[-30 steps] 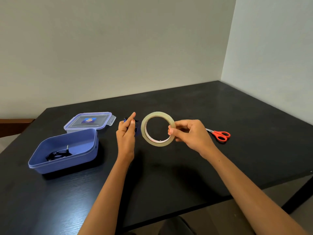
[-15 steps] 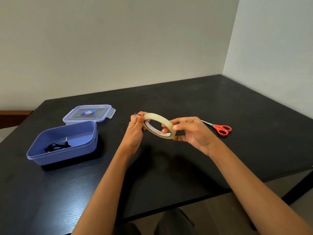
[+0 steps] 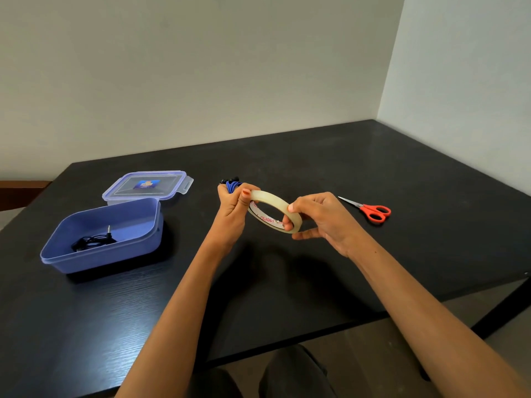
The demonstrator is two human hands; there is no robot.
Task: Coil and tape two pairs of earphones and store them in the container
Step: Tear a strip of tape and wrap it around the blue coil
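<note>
My left grip [image 3: 230, 209] clutches the coiled blue earphones [image 3: 230, 185], thumb on the tape [image 3: 273, 201], likely hunting its end; my right grip [image 3: 323, 222] pinches it steady. Black earphones [image 3: 92, 242] lie in the container [image 3: 115, 258] by the counter's [image 3: 373, 168] left edge.

A black wood-grain table [image 3: 373, 182] sits in a room corner where a plain off-white back wall [image 3: 201, 67] meets a paler right wall [image 3: 474, 81]. The light is soft and even. A brown wooden piece [image 3: 20, 193] shows at far left. Beige floor [image 3: 359, 349] lies below, beside a dark table leg [image 3: 500, 311].
</note>
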